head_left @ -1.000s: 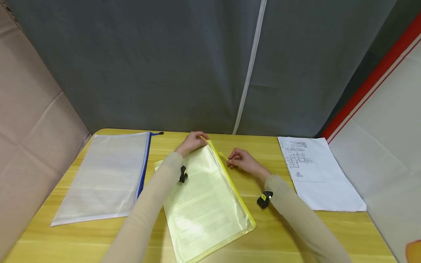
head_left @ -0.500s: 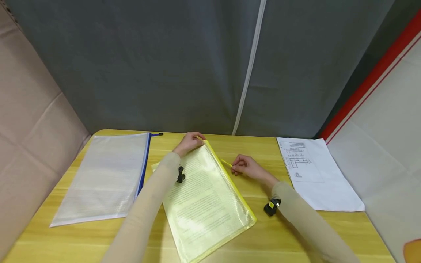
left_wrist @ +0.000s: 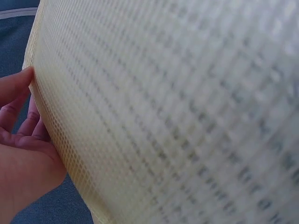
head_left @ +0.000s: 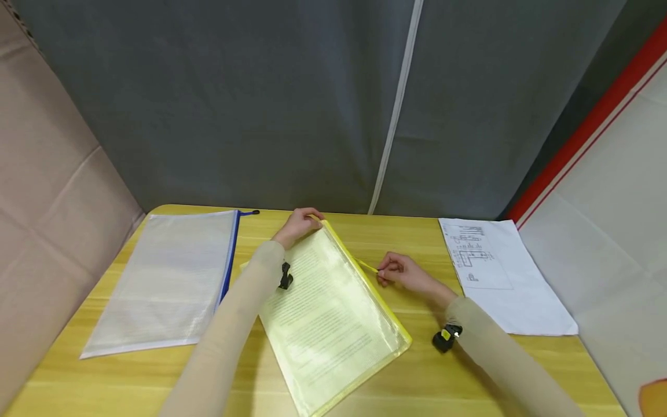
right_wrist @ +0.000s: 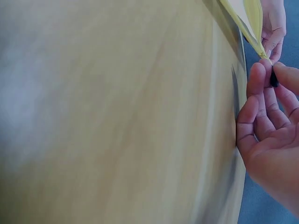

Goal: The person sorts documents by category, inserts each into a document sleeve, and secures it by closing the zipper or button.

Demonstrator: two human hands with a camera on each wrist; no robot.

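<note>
A yellow mesh zip folder (head_left: pixel 333 330) with printed sheets inside lies tilted on the table, its far end raised. My left hand (head_left: pixel 299 226) pinches its far corner; in the left wrist view the thumb presses the folder's edge. Beside the folder's right edge, my right hand (head_left: pixel 409 274) pinches the black end of the yellow zipper pull (head_left: pixel 367 266), which is drawn taut. In the right wrist view the black end (right_wrist: pixel 274 78) shows between thumb and finger, and the folder's edge (right_wrist: pixel 247 21) is parted over something white.
On the left lies a whitish mesh zip folder (head_left: pixel 161 284) with a blue zipper. Printed white paper (head_left: pixel 513 289) lies at the right. A dark grey curtain (head_left: pixel 234 104) hangs behind the wooden table (head_left: pixel 427 382).
My right hand has moved right and nearer to me along the folder's edge with the zipper pull. The folder's near end has shifted slightly right. The left hand keeps its corner.
</note>
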